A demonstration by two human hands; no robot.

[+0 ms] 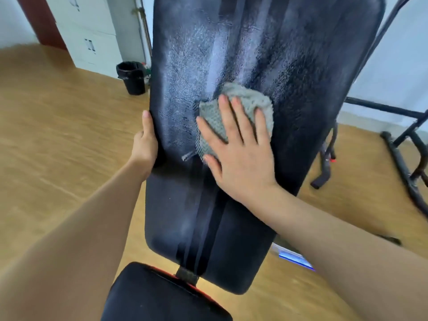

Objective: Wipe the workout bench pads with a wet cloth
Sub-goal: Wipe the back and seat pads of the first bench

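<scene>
I judge the job about midway. Wet streaks cover the upper and middle back pad (289,54), its lower end is streaked only down the centre, and the seat pad (150,297) looks dry. My left hand (144,144) grips the back pad's left edge, thumb on top. My right hand (240,154) presses the grey cloth (243,98) at mid-pad, fingers straight and spread. On the wood floor (58,135), a cabinet (92,31) and bin (132,77) stand left, a black frame (405,147) right.

head camera | faces forward and down | close over bench pad (185,66)
</scene>
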